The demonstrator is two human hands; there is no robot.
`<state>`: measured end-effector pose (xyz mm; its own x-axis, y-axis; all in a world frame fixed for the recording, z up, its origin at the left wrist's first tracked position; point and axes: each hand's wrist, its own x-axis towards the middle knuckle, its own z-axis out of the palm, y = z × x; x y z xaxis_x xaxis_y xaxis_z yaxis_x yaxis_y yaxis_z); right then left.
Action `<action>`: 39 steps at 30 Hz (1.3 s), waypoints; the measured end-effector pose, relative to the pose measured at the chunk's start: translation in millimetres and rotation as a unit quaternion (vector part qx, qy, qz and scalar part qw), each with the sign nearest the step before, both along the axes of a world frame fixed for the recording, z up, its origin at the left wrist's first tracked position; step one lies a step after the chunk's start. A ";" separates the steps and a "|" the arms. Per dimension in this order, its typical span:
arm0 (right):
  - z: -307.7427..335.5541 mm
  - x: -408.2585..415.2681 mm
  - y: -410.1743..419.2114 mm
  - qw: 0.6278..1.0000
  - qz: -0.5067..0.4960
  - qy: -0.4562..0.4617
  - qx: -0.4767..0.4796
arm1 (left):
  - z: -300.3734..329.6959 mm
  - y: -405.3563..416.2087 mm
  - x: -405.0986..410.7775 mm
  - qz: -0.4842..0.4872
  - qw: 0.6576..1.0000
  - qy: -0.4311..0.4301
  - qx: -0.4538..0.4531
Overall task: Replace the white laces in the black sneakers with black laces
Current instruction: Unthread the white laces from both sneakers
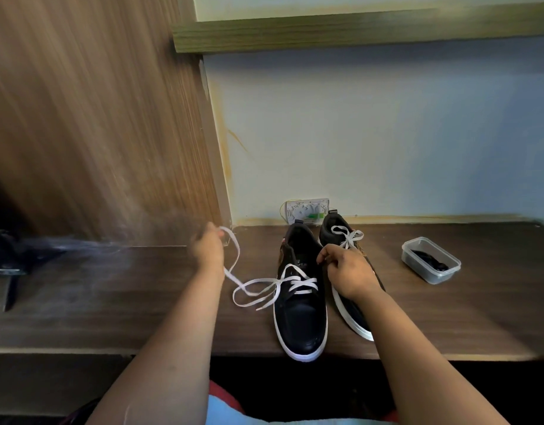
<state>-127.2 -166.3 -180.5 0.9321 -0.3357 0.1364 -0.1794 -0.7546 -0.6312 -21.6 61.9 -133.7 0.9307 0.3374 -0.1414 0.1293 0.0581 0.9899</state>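
White flat lace [264, 285] is partly unthreaded from the near black leather sneaker with white sole [301, 305] on the dark wood desk [142, 302]; roughly three crossings remain. Left hand [207, 245] pinches the freed lace, drawn out leftward; right hand [346, 266] grips that sneaker's collar. Second black sneaker [341, 234] behind is fully laced and tied. Black laces [433, 261] lie untouched in a clear plastic tub [430, 260]. Count: sneakers 2, white laces 2, tub 1. Judgement: early stage.

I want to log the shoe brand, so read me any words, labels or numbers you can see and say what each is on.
None can be read.
Left sneaker: small pale marking on its tongue, too blurred to read.
Wall socket plate: no legible marking.
Clear plastic container: no label visible.
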 end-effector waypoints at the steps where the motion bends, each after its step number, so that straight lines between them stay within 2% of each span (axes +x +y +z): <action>1: 0.9 -0.5 2.7 1.000 0.006 0.000 -0.012 | -10.2 3.0 3.5 -0.040 0.977 0.034 0.206; 2: 2.8 -1.2 6.5 0.999 0.015 0.000 -0.033 | -18.0 4.1 2.9 -0.086 0.919 0.056 0.380; 3: 4.8 -1.3 10.3 0.998 0.029 -0.002 -0.062 | -23.7 3.5 1.2 -0.139 0.865 0.067 0.477; 4: 7.2 -1.4 14.3 0.995 0.037 -0.002 -0.091 | -28.3 0.7 -1.7 -0.187 0.835 0.058 0.515; 7: 8.1 -1.1 26.1 0.988 0.032 0.021 -0.150 | -36.0 -19.9 -12.3 -0.305 0.800 -0.053 0.513; 10: 3.4 0.2 38.4 0.979 0.031 0.071 -0.189 | -39.9 -39.5 -26.9 -0.393 0.782 -0.055 0.481; 12: 2.4 2.8 43.7 0.985 0.040 0.097 -0.140 | -40.6 -45.7 -34.1 -0.401 0.762 -0.048 0.506; 14: 7.5 3.5 46.2 0.996 0.013 0.086 -0.012 | -38.5 -46.0 -36.3 -0.400 0.769 -0.032 0.497; 15: 12.8 3.1 45.5 0.994 -0.014 0.054 0.095 | -36.6 -45.3 -36.3 -0.410 0.781 -0.015 0.471; 16: 21.7 0.2 45.3 0.974 -0.046 0.015 0.221 | -35.0 -44.8 -36.3 -0.421 0.790 0.001 0.445; 17: 29.9 -1.9 44.0 0.937 -0.073 -0.017 0.341 | -34.3 -44.3 -36.5 -0.431 0.795 0.010 0.426; 19: 43.9 -7.4 35.1 0.865 -0.105 -0.078 0.485 | -33.0 -43.6 -36.3 -0.450 0.782 0.020 0.430; 22: 52.5 -12.6 16.8 0.791 -0.145 -0.207 0.557 | -26.5 -40.2 -38.1 -0.490 0.724 0.012 0.486; 24: 57.2 -18.0 9.3 0.747 -0.197 -0.263 0.577 | -17.6 -37.2 -38.3 -0.495 0.715 0.003 0.493; 26: 60.3 -24.0 1.5 0.707 -0.258 -0.314 0.578 | -7.1 -32.9 -38.0 -0.487 0.752 -0.004 0.444; 28: 61.4 -27.0 -9.1 0.681 -0.300 -0.363 0.561 | 5.0 -27.5 -38.3 -0.457 0.819 -0.012 0.346; 29: 60.3 -28.1 -13.4 0.688 -0.309 -0.366 0.545 | 11.5 -24.8 -39.8 -0.438 0.853 -0.020 0.284; 30: 60.1 -29.0 -15.2 0.715 -0.305 -0.354 0.520 | 17.9 -23.0 -42.0 -0.422 0.879 -0.031 0.217; 31: 60.2 -29.8 -13.8 0.766 -0.289 -0.325 0.474 | 24.8 -23.0 -46.1 -0.415 0.896 -0.047 0.153; 33: 57.1 -29.5 -8.1 0.876 -0.187 -0.255 0.364 | 39.6 -28.7 -59.7 -0.430 0.898 -0.076 0.058; 34: 55.4 -29.6 -3.1 0.913 -0.108 -0.208 0.333 | 46.8 -33.6 -67.6 -0.450 0.888 -0.087 0.022; 35: 54.4 -30.3 4.6 0.935 -0.018 -0.146 0.322 | 52.9 -38.6 -74.5 -0.472 0.876 -0.096 -0.014; 37: 49.0 -31.5 21.7 0.928 0.145 -0.028 0.342 | 61.2 -45.8 -84.6 -0.510 0.849 -0.107 -0.094; 39: 45.3 -32.5 33.5 0.904 0.182 -0.007 0.387 | 64.3 -48.6 -88.1 -0.519 0.836 -0.118 -0.132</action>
